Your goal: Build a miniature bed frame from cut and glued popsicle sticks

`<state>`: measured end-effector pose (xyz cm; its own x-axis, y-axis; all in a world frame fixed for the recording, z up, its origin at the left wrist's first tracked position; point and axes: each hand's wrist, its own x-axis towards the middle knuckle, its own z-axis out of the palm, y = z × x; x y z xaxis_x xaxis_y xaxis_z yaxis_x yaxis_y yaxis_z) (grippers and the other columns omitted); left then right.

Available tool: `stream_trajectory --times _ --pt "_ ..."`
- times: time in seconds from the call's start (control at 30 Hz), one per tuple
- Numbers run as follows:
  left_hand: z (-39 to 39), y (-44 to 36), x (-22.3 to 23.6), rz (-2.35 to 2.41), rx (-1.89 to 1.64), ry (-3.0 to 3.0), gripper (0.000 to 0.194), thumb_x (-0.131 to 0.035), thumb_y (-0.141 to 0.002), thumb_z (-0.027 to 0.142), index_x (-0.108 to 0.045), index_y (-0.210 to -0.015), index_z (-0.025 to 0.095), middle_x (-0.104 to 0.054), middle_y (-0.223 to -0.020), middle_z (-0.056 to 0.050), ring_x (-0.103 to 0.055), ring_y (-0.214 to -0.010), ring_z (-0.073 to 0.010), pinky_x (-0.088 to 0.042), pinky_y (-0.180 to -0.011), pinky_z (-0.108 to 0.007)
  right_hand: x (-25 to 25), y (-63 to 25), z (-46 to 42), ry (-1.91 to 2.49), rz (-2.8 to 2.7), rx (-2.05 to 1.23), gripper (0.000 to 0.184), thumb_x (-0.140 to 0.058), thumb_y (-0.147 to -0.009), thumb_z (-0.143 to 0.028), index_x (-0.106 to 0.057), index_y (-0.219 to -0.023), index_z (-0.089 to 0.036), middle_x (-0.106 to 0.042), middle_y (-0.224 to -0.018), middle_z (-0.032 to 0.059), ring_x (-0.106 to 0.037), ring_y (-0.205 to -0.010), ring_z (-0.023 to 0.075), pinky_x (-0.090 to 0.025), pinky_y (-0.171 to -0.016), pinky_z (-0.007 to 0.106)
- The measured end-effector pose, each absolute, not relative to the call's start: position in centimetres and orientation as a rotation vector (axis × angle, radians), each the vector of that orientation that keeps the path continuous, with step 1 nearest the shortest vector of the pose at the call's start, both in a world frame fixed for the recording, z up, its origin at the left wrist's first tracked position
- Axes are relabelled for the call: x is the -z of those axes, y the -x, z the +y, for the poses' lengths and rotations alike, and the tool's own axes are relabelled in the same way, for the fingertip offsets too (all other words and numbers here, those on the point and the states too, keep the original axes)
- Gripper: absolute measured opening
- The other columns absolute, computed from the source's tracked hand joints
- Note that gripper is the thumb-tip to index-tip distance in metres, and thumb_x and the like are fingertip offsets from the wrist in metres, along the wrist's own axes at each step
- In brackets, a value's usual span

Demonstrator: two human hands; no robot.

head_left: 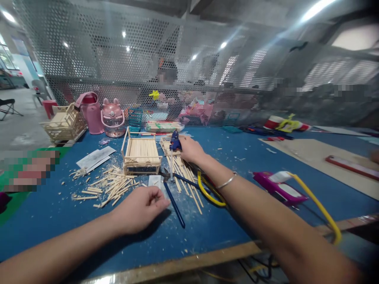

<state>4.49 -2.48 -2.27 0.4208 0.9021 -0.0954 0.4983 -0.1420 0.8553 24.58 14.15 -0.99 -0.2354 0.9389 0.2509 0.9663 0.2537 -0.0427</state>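
My right hand (192, 150) reaches across the table with its fingers closed on a dark blue glue gun (175, 141). A pale glue stick (171, 167) sticks out of it toward me. Below lies a bundle of thin wooden sticks (185, 179), partly hidden by my hand. My left hand (145, 209) hovers near the front, thumb and fingers curled together; whatever they may hold is hidden. Beside it are blue-handled pliers (175, 205) and a small white paper (154, 181). A small slatted stick bed frame (142, 152) stands just behind.
Short stick pieces (114, 187) and paper slips (96, 157) lie left. Behind stand another stick model (63, 122), a pink flask (91, 114) and a pink-lidded bottle (113, 120). A yellow cable (318, 203) meets a purple power strip (280, 188) at right. A perforated screen (103, 59) rises behind.
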Motion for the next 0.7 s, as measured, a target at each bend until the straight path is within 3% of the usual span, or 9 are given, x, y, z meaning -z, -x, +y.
stream_trajectory --times 0.23,0.37,0.5,0.63,0.7 --pt "-1.3 -2.6 2.7 1.378 -0.738 -1.963 0.025 -0.047 -0.081 0.037 -0.053 -0.067 0.019 -0.046 -0.053 0.003 -0.039 -0.050 -0.0114 -0.024 -0.049 -0.022 1.4 -24.4 15.4 1.780 -2.203 0.088 0.036 -0.063 -0.066 -0.014 -0.056 -0.101 -0.012 -0.063 -0.100 0.0161 -0.059 -0.091 0.0271 -0.043 -0.073 0.030" --pt "-1.2 -2.0 2.8 1.431 -0.678 -1.980 0.025 -0.045 -0.083 0.038 -0.055 -0.071 0.018 -0.050 -0.056 0.002 -0.041 -0.052 -0.0121 -0.026 -0.051 -0.024 1.3 -25.3 15.7 1.652 -2.106 0.053 0.037 -0.058 -0.071 -0.019 -0.054 -0.107 -0.011 -0.059 -0.109 0.0186 -0.055 -0.099 0.0307 -0.040 -0.082 0.036" --pt "-1.3 -1.9 3.3 1.469 -0.606 -2.068 0.024 -0.044 -0.083 0.039 -0.058 -0.080 0.019 -0.052 -0.056 0.002 -0.043 -0.052 -0.0128 -0.027 -0.052 -0.024 1.1 -26.6 15.9 1.520 -1.986 -0.093 0.035 -0.055 -0.073 -0.020 -0.055 -0.108 -0.015 -0.060 -0.111 0.0142 -0.053 -0.100 0.0291 -0.037 -0.087 0.038" --pt "-1.3 -2.0 3.6 1.467 -0.548 -2.091 0.025 -0.043 -0.083 0.039 -0.059 -0.083 0.020 -0.054 -0.057 0.002 -0.044 -0.053 -0.0131 -0.027 -0.052 -0.024 1.4 -27.1 16.8 1.449 -1.760 -0.368 0.019 -0.052 -0.078 -0.028 -0.058 -0.091 -0.016 -0.065 -0.087 0.0080 -0.058 -0.073 0.0200 -0.044 -0.069 0.031" --pt "-1.3 -2.0 3.6 1.462 -0.525 -2.097 0.026 -0.042 -0.084 0.039 -0.059 -0.083 0.019 -0.054 -0.057 0.002 -0.044 -0.053 -0.0131 -0.027 -0.052 -0.024 1.9 -27.0 17.3 1.416 -1.624 -0.547 0.020 -0.044 -0.083 -0.030 -0.057 -0.081 -0.016 -0.063 -0.072 0.0049 -0.053 -0.055 0.0138 -0.043 -0.055 0.027"
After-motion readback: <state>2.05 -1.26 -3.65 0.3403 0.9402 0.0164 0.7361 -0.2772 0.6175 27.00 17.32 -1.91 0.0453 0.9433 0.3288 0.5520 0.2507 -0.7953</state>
